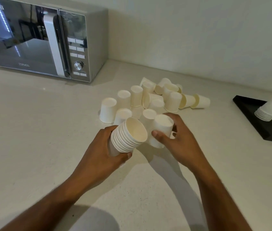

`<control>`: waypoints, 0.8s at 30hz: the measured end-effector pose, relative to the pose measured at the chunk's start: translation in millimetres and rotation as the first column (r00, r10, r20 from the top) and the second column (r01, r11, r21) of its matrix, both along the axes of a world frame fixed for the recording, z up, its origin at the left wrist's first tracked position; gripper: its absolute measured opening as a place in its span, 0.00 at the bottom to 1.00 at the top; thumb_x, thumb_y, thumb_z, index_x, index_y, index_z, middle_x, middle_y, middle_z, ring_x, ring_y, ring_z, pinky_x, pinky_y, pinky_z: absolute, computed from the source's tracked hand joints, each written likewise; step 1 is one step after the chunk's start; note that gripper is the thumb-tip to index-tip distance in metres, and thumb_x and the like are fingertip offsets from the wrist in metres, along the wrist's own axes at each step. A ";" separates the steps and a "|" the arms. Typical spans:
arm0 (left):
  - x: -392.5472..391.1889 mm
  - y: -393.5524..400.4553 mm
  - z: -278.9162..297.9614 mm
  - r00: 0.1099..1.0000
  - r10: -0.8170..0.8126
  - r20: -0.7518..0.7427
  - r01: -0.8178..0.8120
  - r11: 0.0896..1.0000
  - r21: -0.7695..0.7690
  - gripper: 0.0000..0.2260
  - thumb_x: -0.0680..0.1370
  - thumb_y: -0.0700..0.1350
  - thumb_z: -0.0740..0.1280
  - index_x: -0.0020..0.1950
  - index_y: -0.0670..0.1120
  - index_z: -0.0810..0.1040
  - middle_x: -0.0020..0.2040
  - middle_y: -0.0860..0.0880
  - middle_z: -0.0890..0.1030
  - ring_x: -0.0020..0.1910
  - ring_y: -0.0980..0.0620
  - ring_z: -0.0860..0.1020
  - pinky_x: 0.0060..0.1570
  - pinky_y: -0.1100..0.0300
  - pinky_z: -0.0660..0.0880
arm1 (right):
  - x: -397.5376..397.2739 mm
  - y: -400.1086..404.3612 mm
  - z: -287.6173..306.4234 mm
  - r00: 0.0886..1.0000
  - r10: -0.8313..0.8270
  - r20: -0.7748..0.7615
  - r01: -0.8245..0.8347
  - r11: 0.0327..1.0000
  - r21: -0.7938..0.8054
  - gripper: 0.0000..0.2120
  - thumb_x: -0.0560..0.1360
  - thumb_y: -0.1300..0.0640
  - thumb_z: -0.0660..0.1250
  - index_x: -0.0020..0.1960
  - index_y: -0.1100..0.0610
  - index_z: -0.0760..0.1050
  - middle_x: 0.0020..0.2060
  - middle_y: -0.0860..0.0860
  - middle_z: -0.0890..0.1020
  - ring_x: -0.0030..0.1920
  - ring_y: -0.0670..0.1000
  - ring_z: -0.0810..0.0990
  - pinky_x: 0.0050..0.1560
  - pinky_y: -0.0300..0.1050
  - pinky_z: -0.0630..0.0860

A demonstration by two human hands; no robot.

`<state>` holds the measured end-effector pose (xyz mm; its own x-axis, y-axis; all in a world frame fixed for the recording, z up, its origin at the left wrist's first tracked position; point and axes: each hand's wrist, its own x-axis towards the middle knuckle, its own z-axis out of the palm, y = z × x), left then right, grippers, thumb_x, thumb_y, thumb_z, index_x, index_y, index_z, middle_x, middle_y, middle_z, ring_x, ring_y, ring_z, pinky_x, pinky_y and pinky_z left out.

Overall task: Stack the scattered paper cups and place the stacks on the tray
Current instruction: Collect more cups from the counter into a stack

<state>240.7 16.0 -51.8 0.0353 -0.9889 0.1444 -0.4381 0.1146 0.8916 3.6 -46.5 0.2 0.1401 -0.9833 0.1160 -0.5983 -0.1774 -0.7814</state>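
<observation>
The left hand was wrapped round a nested stack of paper cups, thumb curled under its lower end, the open mouth tipped up and away toward the pile. Right beside it, the right hand gripped a single upside-down cup, thumb pressed on the near wall and fingers curled behind it — that cup's side sat almost against the rim of the held stack, with barely a gap between them.

Just beyond the hands lay the scattered cups, a loose cluster on the pale countertop. The nearer ones stood upside down, close together; those toward the back and right had toppled onto their sides, mouths showing. The far edge of the cluster stopped short of the wall, leaving a strip of bare counter there.

Off to the right, well apart from the pile, sat the black tray, one corner pointing toward the cups. Two finished stacks rested on it upside down, side by side and leaning slightly, near the frame's right edge. Open counter ran between the pile and the tray's near corner.

At the back left stood a mirrored microwave, pushed against the wall, with a broad stretch of counter in front of it and to the left of the hands — the widest free room on the surface.
</observation>
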 end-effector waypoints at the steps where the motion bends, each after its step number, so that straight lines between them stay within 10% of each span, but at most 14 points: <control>1: -3.0 -2.5 3.3 1.000 -0.023 0.016 0.023 1.000 0.001 0.35 0.70 0.58 0.77 0.72 0.64 0.63 0.67 0.66 0.69 0.64 0.67 0.69 0.58 0.73 0.65 | -5.1 1.1 8.3 1.000 0.026 0.010 -0.026 1.000 -0.018 0.30 0.70 0.34 0.70 0.69 0.34 0.63 0.64 0.35 0.70 0.61 0.41 0.72 0.57 0.39 0.70; 6: -32.1 -18.2 23.9 0.986 -0.078 0.148 0.083 0.996 -0.031 0.21 0.70 0.45 0.80 0.53 0.63 0.73 0.53 0.58 0.81 0.50 0.60 0.80 0.44 0.73 0.72 | -27.1 8.1 41.4 0.969 0.094 -0.227 -0.109 0.993 -0.054 0.37 0.65 0.31 0.67 0.72 0.33 0.60 0.68 0.35 0.67 0.55 0.38 0.73 0.57 0.40 0.73; 14: -69.2 -35.6 35.6 0.970 -0.199 0.139 0.212 0.974 -0.083 0.27 0.63 0.53 0.79 0.53 0.76 0.71 0.52 0.75 0.77 0.50 0.72 0.78 0.40 0.79 0.72 | -57.5 14.2 58.8 0.912 0.067 -0.405 -0.171 0.959 -0.226 0.29 0.70 0.46 0.76 0.68 0.43 0.70 0.66 0.40 0.73 0.63 0.44 0.72 0.65 0.44 0.70; 20: -91.5 -60.0 14.0 0.972 -0.222 0.077 0.221 0.975 0.025 0.36 0.69 0.57 0.79 0.72 0.62 0.65 0.65 0.62 0.70 0.63 0.64 0.69 0.57 0.77 0.63 | -67.3 15.5 61.3 0.899 0.163 -0.408 -0.268 0.939 -0.215 0.24 0.76 0.61 0.71 0.69 0.46 0.73 0.68 0.41 0.72 0.66 0.40 0.69 0.68 0.35 0.67; 24: -115.1 -68.8 21.1 0.972 -0.232 0.032 0.231 0.972 0.045 0.30 0.69 0.53 0.80 0.66 0.63 0.70 0.60 0.64 0.77 0.59 0.64 0.75 0.57 0.72 0.71 | -73.7 13.5 63.2 0.910 0.236 -0.341 -0.319 0.923 -0.215 0.22 0.79 0.67 0.65 0.71 0.53 0.72 0.71 0.46 0.72 0.71 0.44 0.69 0.72 0.38 0.64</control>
<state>125.6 -52.9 -30.7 -0.1997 -0.9747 0.1007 -0.4365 0.1805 0.8814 -70.1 -33.1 63.4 0.4722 -0.8392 0.2696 -0.6939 -0.5425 -0.4734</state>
